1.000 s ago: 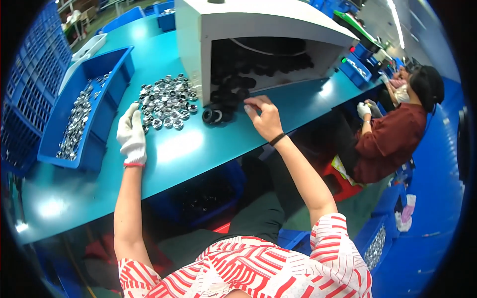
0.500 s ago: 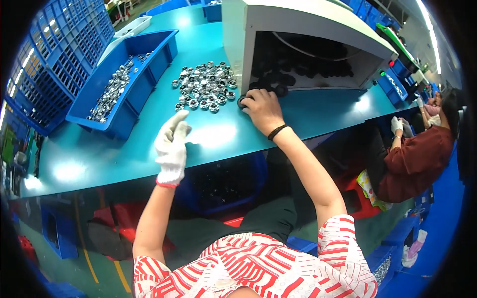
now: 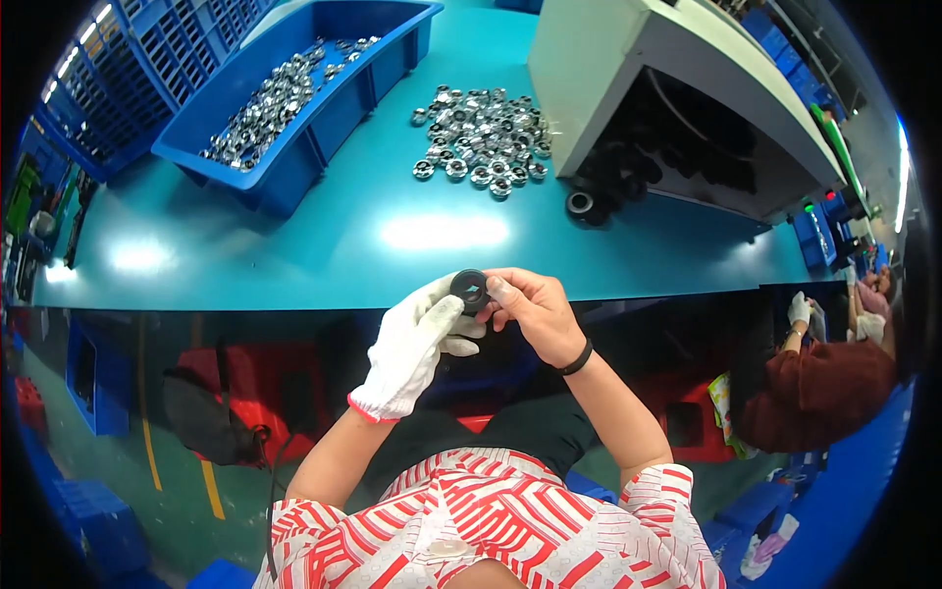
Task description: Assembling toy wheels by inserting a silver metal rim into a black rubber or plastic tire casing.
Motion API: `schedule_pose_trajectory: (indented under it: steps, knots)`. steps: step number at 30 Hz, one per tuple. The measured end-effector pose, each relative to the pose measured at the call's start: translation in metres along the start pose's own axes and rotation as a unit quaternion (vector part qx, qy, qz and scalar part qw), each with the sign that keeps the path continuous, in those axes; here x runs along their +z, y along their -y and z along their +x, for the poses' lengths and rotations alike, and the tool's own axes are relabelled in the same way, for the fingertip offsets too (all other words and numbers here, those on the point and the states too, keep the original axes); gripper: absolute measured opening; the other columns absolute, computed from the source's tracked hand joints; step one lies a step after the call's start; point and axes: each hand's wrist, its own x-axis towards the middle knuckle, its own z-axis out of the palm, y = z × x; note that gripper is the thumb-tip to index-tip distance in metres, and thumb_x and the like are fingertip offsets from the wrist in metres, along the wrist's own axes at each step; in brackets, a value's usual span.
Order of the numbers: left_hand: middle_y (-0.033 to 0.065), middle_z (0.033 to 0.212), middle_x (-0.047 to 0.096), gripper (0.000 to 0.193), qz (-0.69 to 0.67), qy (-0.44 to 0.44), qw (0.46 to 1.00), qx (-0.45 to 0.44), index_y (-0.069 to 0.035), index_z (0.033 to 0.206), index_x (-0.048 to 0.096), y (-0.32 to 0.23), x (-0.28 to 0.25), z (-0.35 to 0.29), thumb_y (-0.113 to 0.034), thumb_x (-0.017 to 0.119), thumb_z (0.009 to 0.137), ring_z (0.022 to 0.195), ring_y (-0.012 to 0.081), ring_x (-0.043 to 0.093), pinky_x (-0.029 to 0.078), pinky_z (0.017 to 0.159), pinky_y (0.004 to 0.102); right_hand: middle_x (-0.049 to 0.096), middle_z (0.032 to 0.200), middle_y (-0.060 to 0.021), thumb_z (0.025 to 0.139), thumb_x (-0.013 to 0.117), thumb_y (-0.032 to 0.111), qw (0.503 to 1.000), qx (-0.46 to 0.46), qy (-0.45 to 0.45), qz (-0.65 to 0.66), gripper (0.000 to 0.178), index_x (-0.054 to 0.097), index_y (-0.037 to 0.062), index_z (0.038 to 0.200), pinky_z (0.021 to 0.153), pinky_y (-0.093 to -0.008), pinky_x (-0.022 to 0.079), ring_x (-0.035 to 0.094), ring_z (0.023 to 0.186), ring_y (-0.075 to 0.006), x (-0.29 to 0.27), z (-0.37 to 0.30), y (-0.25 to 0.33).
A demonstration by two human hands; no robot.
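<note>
A small black round part point(image 3: 469, 292) with a ring-shaped rim and a light mark in its middle is held up near the table's front edge. My left hand point(image 3: 407, 344), in a white glove, grips its left side between thumb and fingers. On its right side, the bare thumb and fingers of my right hand point(image 3: 540, 316) pinch the same part. Beyond my hands, a loose pile of shiny metal round parts point(image 3: 481, 175) lies on the teal table point(image 3: 324, 265). More black round parts point(image 3: 580, 203) are heaped at the mouth of a pale box-shaped housing point(image 3: 579, 69).
A long blue bin point(image 3: 324, 128) of shiny metal parts stands at the left, beside a tall blue crate point(image 3: 128, 79). Red stools point(image 3: 294, 383) are below the table. Another person in a dark red top point(image 3: 824, 393) sits at the far right.
My right hand has come back from the housing's mouth to the front edge with a black round part. My left hand has moved right and now grips it too. The view has shifted.
</note>
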Motion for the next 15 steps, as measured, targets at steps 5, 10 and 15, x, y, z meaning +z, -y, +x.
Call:
schedule_pose_trajectory:
  steps: [5, 10, 15]
  knots:
    - [0.0136, 0.102, 0.063, 0.044, -0.080, -0.033, 0.996, -0.012, 0.007, 0.126, 0.046, 0.010, -0.014, -0.003, -0.021, 0.053, 0.093, 0.079, 0.0199, 0.066, 0.056, 0.065, 0.0271, 0.066, 0.083, -0.0034, 0.094, 0.056, 0.024, 0.997, 0.013, 0.009, -0.081, 0.029, 0.064, -0.0011, 0.105, 0.060, -0.0217, 0.048, 0.061, 0.070, -0.0095, 0.008, 0.007, 0.002]
    - [0.0158, 0.097, 0.064, 0.038, -0.170, -0.073, 0.982, -0.023, 0.006, 0.120, 0.049, 0.015, -0.024, -0.002, -0.017, 0.057, 0.091, 0.075, 0.0237, 0.067, 0.058, 0.061, 0.0291, 0.069, 0.078, -0.0111, 0.084, 0.065, 0.017, 0.949, -0.091, -0.076, -0.292, 0.018, 0.069, -0.0002, 0.089, 0.062, -0.0276, 0.050, 0.064, 0.067, -0.0143, 0.001, 0.027, 0.015]
    - [0.0177, 0.097, 0.064, 0.033, -0.225, -0.073, 0.971, -0.029, 0.008, 0.116, 0.049, 0.011, -0.033, -0.009, -0.011, 0.058, 0.090, 0.077, 0.0258, 0.069, 0.060, 0.062, 0.0323, 0.062, 0.089, -0.0102, 0.079, 0.070, 0.018, 0.783, -0.228, -0.185, -0.549, 0.023, 0.064, 0.0053, 0.097, 0.062, -0.0337, 0.049, 0.062, 0.069, -0.0222, -0.045, 0.081, 0.023]
